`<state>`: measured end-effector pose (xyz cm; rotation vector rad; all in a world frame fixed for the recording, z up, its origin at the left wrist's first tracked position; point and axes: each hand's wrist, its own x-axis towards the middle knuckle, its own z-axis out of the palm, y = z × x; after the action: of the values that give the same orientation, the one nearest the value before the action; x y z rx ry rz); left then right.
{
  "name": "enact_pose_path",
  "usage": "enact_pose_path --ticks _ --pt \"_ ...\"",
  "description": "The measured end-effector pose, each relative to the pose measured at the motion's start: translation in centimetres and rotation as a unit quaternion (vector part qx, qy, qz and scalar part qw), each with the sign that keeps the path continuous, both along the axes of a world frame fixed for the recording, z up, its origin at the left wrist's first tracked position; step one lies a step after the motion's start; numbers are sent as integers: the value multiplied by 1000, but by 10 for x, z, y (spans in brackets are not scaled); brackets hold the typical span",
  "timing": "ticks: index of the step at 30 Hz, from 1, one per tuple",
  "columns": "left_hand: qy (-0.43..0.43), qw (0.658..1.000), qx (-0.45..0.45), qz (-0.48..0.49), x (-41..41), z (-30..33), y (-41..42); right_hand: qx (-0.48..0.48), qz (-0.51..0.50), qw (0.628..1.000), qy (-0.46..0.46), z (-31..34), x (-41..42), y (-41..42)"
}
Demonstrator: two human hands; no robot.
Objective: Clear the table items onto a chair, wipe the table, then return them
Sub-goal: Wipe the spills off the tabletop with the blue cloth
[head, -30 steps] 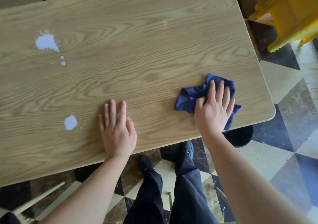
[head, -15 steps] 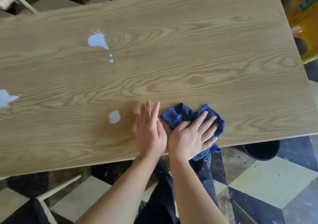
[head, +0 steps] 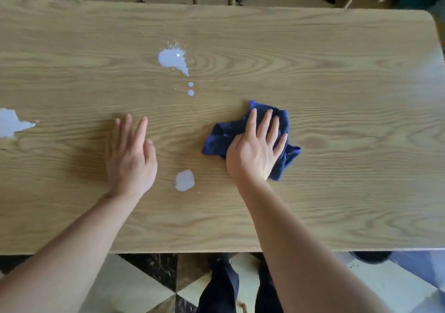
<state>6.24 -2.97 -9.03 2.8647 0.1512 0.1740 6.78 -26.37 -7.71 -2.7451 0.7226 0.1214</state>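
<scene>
While the blurred left hand (head: 131, 161) lies flat, right hand (head: 255, 149) flat, half-covers cloth (head: 284, 149).

Checkered floor tiles (head: 134, 286) — dark and pale, dark trouser legs (head: 220, 288)

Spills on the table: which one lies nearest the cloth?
The small rounded spill between the hands, just left of the cloth; the others lie farther off.
</scene>
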Motion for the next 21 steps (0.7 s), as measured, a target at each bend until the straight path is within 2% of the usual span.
enact_pose_path --ticks 4,8,21 --pt "-9 1000 17 -3 28 -5 9 -21 56 998 2 0 55 -12" --pt "22 999 42 8 52 -3 15 -34 82 996 -2 -1 94 -21" --pt "90 993 75 20 58 6 13 -42 136 990 -17 -1 238 -16"
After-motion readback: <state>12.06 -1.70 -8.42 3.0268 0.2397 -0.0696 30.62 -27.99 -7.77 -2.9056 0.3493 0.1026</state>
